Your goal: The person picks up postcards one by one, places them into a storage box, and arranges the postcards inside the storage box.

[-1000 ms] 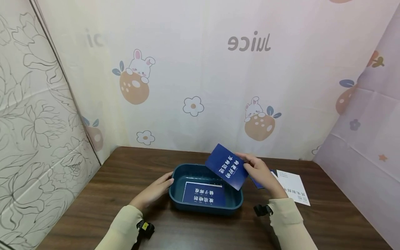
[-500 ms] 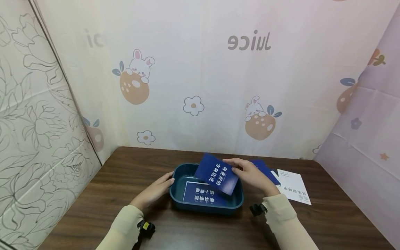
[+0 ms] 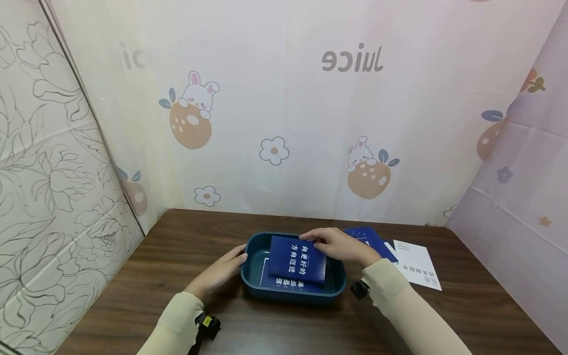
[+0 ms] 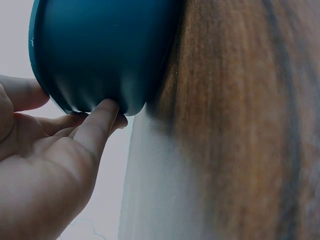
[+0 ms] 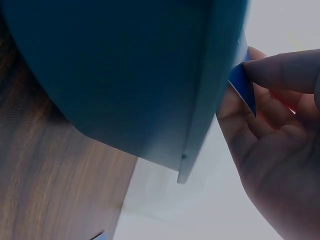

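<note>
A dark teal plastic basin (image 3: 293,294) stands on the table in the head view. My left hand (image 3: 222,270) holds its left end; in the left wrist view the thumb is at the rim and the fingers (image 4: 97,125) lie against the outer wall. My right hand (image 3: 339,245) pinches a blue card (image 3: 293,261) with white Chinese characters between thumb and fingers over the basin. In the right wrist view, the basin wall hides most of this card (image 5: 243,82). Beneath it, partly covered, another blue card (image 3: 270,282) with a white edge line lies inside the basin.
To the right of the basin, behind my right hand, a blue card (image 3: 372,240) and a white card (image 3: 417,264) with dark print lie on the brown wooden table (image 3: 186,236). A patterned curtain (image 3: 284,98) hangs behind the table. A small black device (image 3: 207,325) is strapped on my left wrist.
My right hand has moved left and lowered the tilted blue card further over the basin, where it now lies flatter and covers more of the card below. The left hand has stayed put.
</note>
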A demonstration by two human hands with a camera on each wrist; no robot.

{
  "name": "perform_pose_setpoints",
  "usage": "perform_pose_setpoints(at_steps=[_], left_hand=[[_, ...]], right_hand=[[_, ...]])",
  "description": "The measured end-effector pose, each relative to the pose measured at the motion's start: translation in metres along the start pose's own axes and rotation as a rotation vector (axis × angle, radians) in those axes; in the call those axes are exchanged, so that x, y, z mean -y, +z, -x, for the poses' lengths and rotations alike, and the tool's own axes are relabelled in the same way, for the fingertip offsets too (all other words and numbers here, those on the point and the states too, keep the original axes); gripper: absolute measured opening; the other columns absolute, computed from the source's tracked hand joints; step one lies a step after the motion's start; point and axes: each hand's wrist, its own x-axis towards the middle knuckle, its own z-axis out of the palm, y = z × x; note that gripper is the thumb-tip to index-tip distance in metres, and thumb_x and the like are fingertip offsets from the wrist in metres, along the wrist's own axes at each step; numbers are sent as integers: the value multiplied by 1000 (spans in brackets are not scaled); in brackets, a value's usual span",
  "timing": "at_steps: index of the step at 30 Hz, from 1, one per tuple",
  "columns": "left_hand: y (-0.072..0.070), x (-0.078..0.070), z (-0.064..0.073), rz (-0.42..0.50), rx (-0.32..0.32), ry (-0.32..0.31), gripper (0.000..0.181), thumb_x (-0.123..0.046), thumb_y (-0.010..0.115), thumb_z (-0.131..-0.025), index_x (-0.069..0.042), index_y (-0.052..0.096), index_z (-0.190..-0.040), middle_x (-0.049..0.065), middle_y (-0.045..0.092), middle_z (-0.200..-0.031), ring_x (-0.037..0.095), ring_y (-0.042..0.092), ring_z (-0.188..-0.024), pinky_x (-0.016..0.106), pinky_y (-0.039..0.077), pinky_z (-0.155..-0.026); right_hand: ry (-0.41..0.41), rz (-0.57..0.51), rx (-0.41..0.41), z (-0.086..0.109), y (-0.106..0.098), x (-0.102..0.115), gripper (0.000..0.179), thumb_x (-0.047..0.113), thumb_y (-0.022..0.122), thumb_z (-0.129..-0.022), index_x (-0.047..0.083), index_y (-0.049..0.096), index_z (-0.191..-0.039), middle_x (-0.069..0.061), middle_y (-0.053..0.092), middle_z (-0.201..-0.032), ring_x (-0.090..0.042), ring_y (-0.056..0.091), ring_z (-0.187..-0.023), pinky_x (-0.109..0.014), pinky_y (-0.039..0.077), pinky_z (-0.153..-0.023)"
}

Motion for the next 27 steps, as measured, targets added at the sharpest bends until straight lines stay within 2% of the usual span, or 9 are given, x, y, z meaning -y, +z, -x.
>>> perform_pose_setpoints(at_steps=[12, 27], left_hand=[[1, -1, 1, 11, 16, 22, 52, -22, 36, -111, 0, 24, -157, 23, 26, -160, 39, 28, -145, 55, 29, -115], [1, -1, 1, 2, 5, 9, 52, -22, 36, -111, -1, 24, -157, 23, 26, -160, 38, 29, -145, 56, 29, -114]], right_hand=[[14, -36, 102, -13, 5, 1, 38, 1, 49, -103, 16, 64, -135, -7, 62, -134, -27, 60, -118, -53, 50, -99], [101, 77, 176, -23, 8, 3, 32, 10, 50, -105, 13, 65, -133, -7, 63, -131, -26, 60, -117, -51, 51, -97]])
